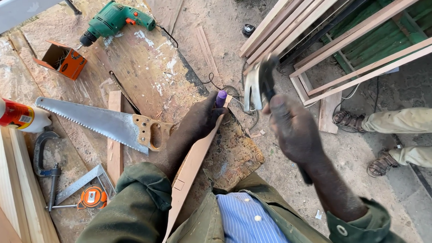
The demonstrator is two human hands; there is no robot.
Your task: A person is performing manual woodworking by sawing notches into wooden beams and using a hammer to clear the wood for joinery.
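Note:
My left hand (202, 118) grips a tool with a purple handle (221, 98), held upright against the top end of a long wooden strip (191, 168) that leans across the workbench edge toward my chest. My right hand (294, 128) is raised beside it, closed on the dark handle of a claw hammer (257, 83), whose metal head hangs just right of the purple handle. The tool's tip is hidden by my left hand.
On the chipboard bench (141, 66) lie a handsaw (102, 124), a green electric drill (114, 19), an orange box (62, 59), a glue bottle (12, 116), a clamp (45, 160), a square and an orange tape measure (92, 197). Timber frames (348, 38) lean at right; another person's sandalled feet (367, 139) stand close.

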